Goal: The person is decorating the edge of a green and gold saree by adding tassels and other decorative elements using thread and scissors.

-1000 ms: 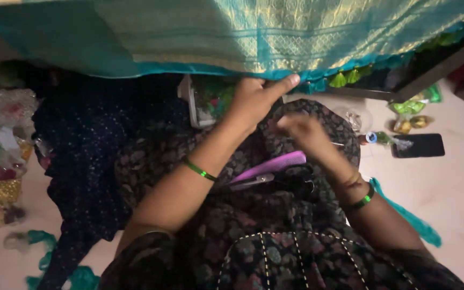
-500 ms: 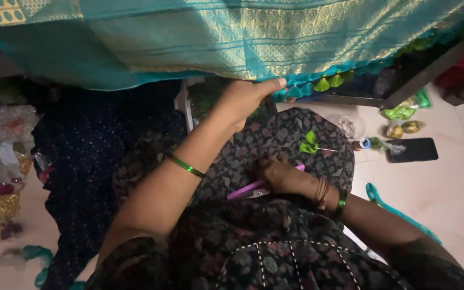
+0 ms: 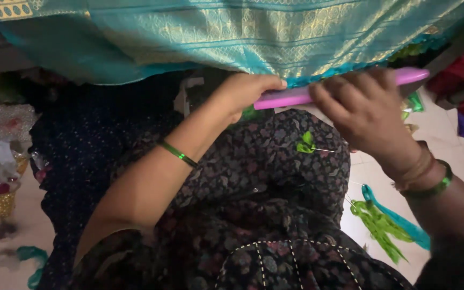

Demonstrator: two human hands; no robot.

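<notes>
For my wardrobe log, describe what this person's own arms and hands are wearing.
Both forearms are bare, no sleeves showing. The left hand has one thin green bangle partway up the forearm. The right hand has a green bangle plus thin golden-brown bangles at the wrist.

Pale tiled floor (image 3: pixel 447 134) with green thread bundle (image 3: pixel 377 220), teal cord (image 3: pixel 404 223).

A teal cloth (image 3: pixel 232 37) woven with gold bands hangs above a pink comb (image 3: pixel 296 96), green bangles (image 3: pixel 178 154) and dark floral fabric (image 3: pixel 264 182).
</notes>
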